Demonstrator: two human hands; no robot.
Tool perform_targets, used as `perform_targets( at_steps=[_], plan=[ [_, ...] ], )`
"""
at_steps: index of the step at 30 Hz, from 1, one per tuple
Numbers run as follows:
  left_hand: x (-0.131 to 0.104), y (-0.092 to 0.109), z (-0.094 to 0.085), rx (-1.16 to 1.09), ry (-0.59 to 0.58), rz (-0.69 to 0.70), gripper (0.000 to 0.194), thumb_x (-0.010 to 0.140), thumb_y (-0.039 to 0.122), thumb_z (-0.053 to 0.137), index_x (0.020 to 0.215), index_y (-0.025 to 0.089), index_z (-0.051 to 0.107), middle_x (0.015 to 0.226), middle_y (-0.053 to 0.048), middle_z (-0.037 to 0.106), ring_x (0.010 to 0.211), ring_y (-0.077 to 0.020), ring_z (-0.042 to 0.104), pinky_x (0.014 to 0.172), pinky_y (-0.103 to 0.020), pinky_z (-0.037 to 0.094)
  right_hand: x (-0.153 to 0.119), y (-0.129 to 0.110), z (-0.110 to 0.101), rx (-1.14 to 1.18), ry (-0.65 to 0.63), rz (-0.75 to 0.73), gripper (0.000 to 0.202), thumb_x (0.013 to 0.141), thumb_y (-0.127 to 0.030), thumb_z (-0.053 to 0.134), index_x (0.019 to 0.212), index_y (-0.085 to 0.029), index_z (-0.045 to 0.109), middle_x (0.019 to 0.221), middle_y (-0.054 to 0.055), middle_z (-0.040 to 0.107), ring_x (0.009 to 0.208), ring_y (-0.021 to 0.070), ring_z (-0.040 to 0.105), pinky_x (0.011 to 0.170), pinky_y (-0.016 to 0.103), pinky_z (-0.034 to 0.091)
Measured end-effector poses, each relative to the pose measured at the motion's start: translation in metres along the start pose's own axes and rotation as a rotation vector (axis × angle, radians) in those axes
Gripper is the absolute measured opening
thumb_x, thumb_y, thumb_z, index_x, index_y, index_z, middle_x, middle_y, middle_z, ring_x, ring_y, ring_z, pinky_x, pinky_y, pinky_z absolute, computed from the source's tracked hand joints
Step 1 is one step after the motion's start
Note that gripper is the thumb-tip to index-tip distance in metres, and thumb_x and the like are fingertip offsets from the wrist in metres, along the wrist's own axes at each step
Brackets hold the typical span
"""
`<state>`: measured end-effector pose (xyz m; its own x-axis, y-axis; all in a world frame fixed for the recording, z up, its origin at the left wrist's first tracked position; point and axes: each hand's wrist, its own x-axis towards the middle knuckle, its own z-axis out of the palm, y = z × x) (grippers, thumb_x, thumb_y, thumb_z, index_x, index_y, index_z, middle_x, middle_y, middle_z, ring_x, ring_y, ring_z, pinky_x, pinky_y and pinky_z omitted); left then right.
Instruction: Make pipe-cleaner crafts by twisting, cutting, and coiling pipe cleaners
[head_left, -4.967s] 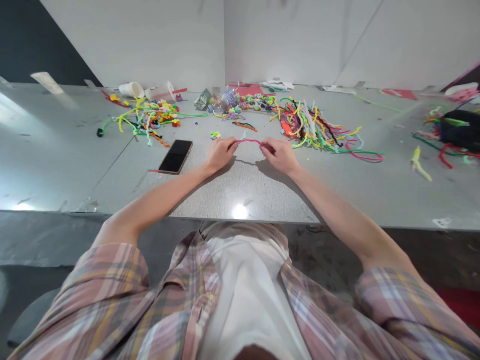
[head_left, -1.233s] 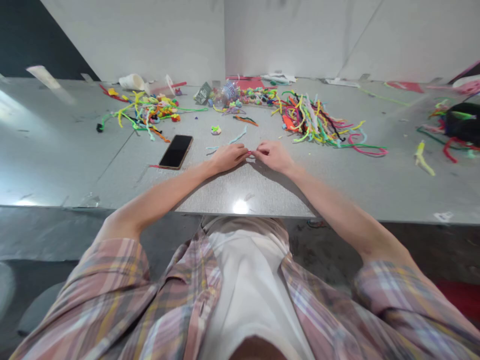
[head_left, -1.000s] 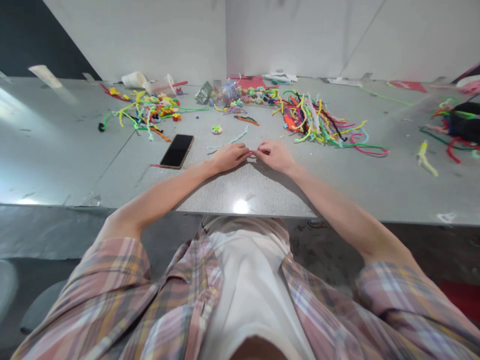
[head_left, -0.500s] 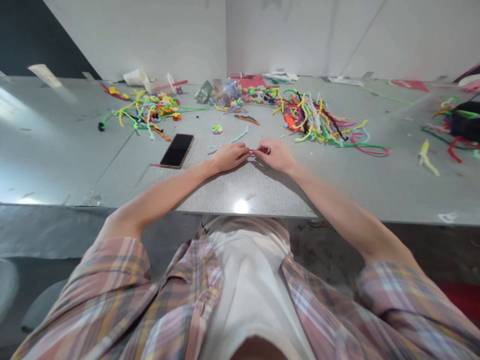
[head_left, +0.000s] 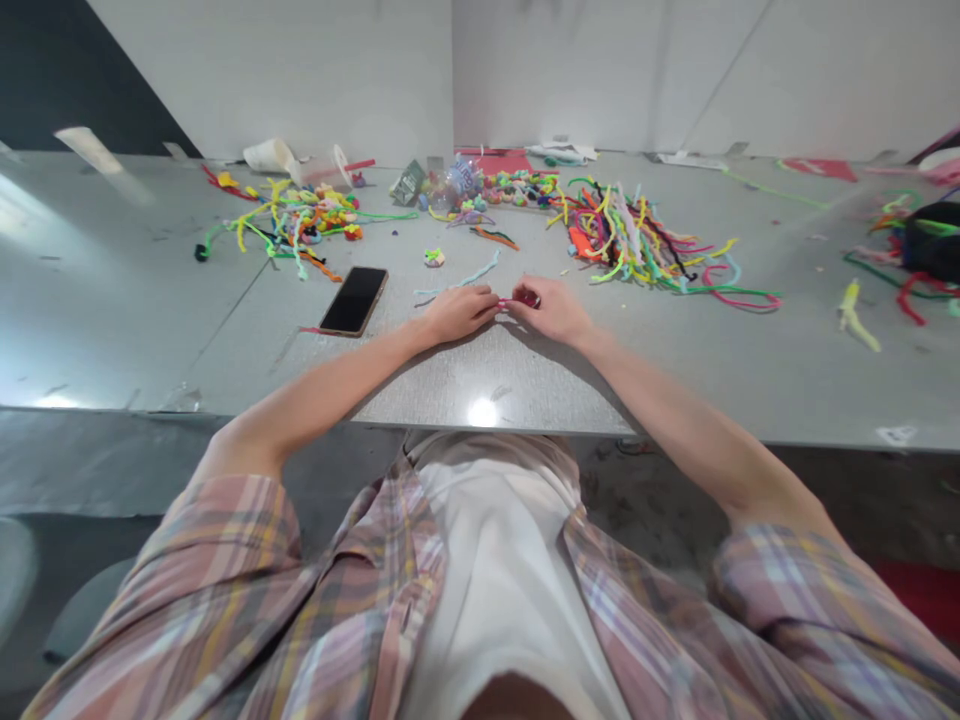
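Near the middle of the grey table [head_left: 480, 390], my left hand [head_left: 463, 312] pinches one end of a thin pink-red strand [head_left: 505, 301]. My right hand [head_left: 553, 312] has thumb and index finger closed on the same strand, a little to the right. Part of the strand shows in the small gap between the hands, and some dark red shows inside the curl of my right fingers. Just behind my left hand lies a light blue fuzzy strand [head_left: 480, 271].
A black phone [head_left: 355, 301] lies left of my left hand. Behind are a colourful strand pile [head_left: 637, 240], a smaller pile [head_left: 307, 220], a clear plastic bottle [head_left: 461, 182] and a tipped white cup [head_left: 270, 156]. A yellow piece [head_left: 853, 315] lies right.
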<state>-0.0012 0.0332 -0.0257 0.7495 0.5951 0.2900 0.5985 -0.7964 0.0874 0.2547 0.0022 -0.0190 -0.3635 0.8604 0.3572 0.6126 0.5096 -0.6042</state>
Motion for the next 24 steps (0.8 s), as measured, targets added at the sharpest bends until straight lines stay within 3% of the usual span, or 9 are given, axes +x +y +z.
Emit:
perform_targets(
  at_steps=[7,15,24],
  plan=[
    [0.0004,-0.002,0.0009,-0.009,-0.016,0.012,0.041,0.123,0.04,0.047,0.131,0.021,0.082,0.12,-0.013,0.078,0.105,-0.0263,0.074,0.083,-0.037,0.046,0.0014,0.0047,-0.0002,-0.026,-0.043,-0.022,0.053,0.107,-0.071,0.066,0.123,-0.023,0.081,0.106,0.015,0.083,0.09,0.0303,0.07,0.088,0.048,0.053],
    [-0.0005,0.0004,0.0005,-0.05,0.0,-0.018,0.035,0.12,0.039,0.051,0.122,0.023,0.082,0.119,-0.012,0.078,0.106,-0.0264,0.073,0.085,-0.037,0.048,0.0035,0.0084,-0.0007,-0.07,-0.146,-0.088,0.054,0.114,-0.069,0.051,0.109,-0.026,0.084,0.116,0.014,0.086,0.109,0.034,0.074,0.098,0.048,0.052],
    [-0.0014,0.0019,0.0022,-0.037,0.028,-0.025,0.043,0.122,0.046,0.046,0.123,0.023,0.082,0.117,-0.012,0.078,0.102,-0.0269,0.073,0.082,-0.037,0.048,0.002,0.0078,-0.0013,-0.098,-0.178,-0.049,0.064,0.112,-0.08,0.045,0.102,-0.025,0.077,0.095,0.01,0.079,0.087,0.028,0.065,0.082,0.042,0.045]
  ],
)
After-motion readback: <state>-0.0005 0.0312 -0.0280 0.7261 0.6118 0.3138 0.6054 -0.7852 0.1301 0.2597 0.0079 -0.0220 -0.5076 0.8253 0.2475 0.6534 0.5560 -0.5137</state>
